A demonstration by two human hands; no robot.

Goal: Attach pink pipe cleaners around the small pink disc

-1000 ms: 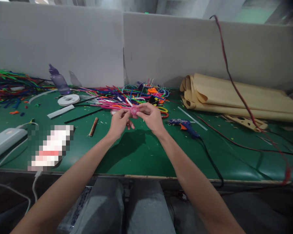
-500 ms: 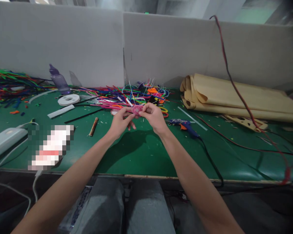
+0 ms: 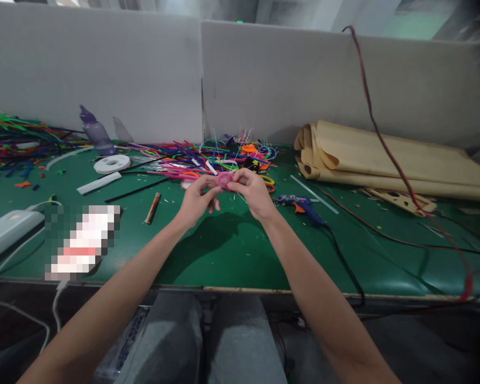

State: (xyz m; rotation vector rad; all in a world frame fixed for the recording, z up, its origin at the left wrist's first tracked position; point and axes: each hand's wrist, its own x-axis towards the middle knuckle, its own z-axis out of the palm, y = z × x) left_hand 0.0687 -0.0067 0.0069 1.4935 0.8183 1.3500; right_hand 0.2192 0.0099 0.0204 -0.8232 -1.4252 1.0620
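Observation:
A small pink coil (image 3: 224, 180), which looks like wound pipe cleaner, is held up between my two hands over the green table (image 3: 240, 261). My left hand (image 3: 198, 200) pinches its left side between thumb and fingers, with the lower fingers curled beneath. On the other side, my right hand (image 3: 251, 193) grips its edge with thumb and forefinger. Thin pale wires stick out around the coil. Just behind my hands lies a heap of coloured pipe cleaners (image 3: 176, 160). A blue glue gun (image 3: 304, 207) rests to the right of my right hand.
Left of my hands are a roll of white tape (image 3: 112, 164), a purple bottle (image 3: 96, 130), a brown stick (image 3: 152, 208) and a blurred-out phone (image 3: 84, 242). A white power strip (image 3: 12, 234) is at far left. Folded brown paper (image 3: 384, 157) lies at right, crossed by a hanging red-black cable (image 3: 370, 101).
My hands stay almost in place, both on the pink coil. The coil has turned slightly between the fingers, and the thin wires around it have shifted.

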